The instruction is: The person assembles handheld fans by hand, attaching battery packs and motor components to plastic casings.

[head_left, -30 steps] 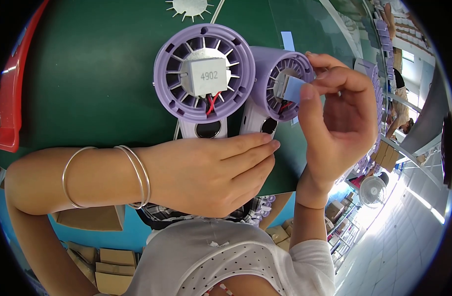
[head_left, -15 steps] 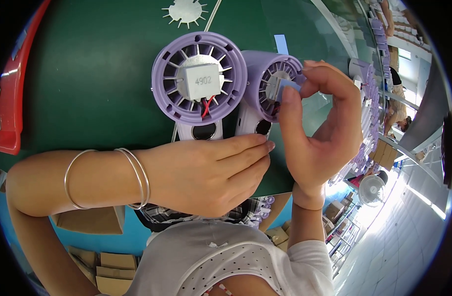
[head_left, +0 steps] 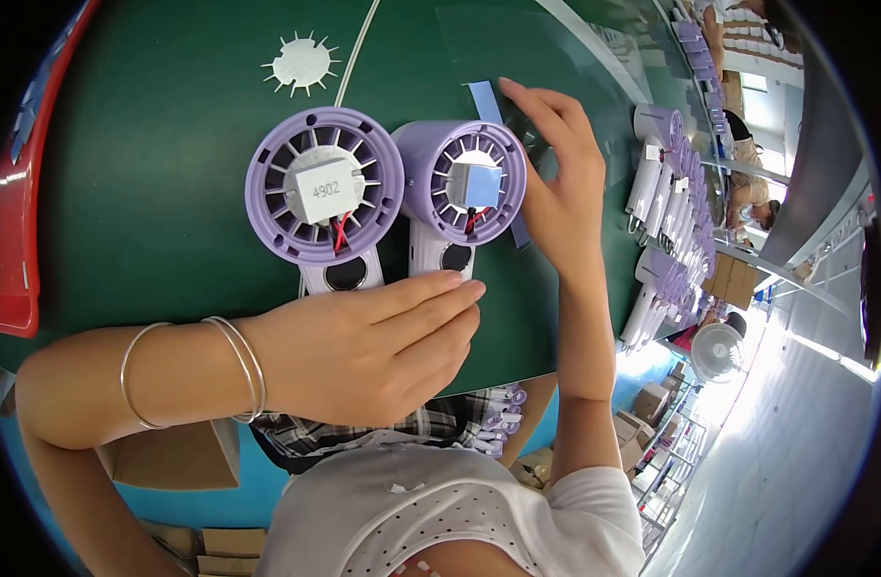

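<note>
Right hand (head_left: 567, 183), spread, has released the purple fan's (head_left: 423, 173) blue-faced block (head_left: 481, 187); left hand's (head_left: 392, 341) hold is unclear.

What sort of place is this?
Most likely an assembly workshop: two round-headed purple plastic devices sit with red wires exposed on the green table, many similar purple-and-white devices lie at right, and brown cardboard boxes stand farther off.

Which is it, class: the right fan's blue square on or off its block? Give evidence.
On: the blue square covers the front of the block inside the right fan. The right hand is clear of it.
</note>
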### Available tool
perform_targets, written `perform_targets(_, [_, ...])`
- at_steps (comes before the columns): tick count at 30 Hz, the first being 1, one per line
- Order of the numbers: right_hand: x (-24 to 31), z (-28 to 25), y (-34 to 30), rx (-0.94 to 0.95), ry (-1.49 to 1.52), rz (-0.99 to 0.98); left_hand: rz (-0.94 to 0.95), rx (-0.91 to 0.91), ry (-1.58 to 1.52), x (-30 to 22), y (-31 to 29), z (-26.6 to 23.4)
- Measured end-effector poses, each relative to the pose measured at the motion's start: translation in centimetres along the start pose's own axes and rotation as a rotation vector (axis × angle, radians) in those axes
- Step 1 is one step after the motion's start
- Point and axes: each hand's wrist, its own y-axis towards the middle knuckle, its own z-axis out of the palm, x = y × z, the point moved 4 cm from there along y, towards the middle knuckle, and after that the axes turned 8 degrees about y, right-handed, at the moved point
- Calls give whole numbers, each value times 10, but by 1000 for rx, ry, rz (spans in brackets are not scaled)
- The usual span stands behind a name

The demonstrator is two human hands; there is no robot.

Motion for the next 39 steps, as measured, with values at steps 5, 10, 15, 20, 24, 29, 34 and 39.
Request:
perform_targets(5, [-1, 8, 12, -65, -153, -74, 26, 7, 3, 4, 6, -1])
perform_targets(10, [-11, -7, 22, -111, -67, 33, 98, 30, 7, 12, 28, -7])
perform_targets(15, [-23, -27, 27, -134, 38, 80, 73, 130, -23, 16, 55, -9])
perform_targets(20, [-29, -46, 41, -98, 3, 101, 94, 126, 1, 15, 71, -14])
perform_targets(24, [-23, -44, 48, -50, -53, 70, 85, 118, -3, 16, 70, -19])
perform_targets(29, [-14, -42, 46, -2, 0, -25, 63, 80, -17, 14, 59, -26])
perform_targets(34, [-11, -35, 43, 90, 247, 224, 28, 61, -1, 12, 31, -28])
perform_targets(39, [7, -30, 39, 87, 593, 315, 52, 28, 14, 9, 11, -32])
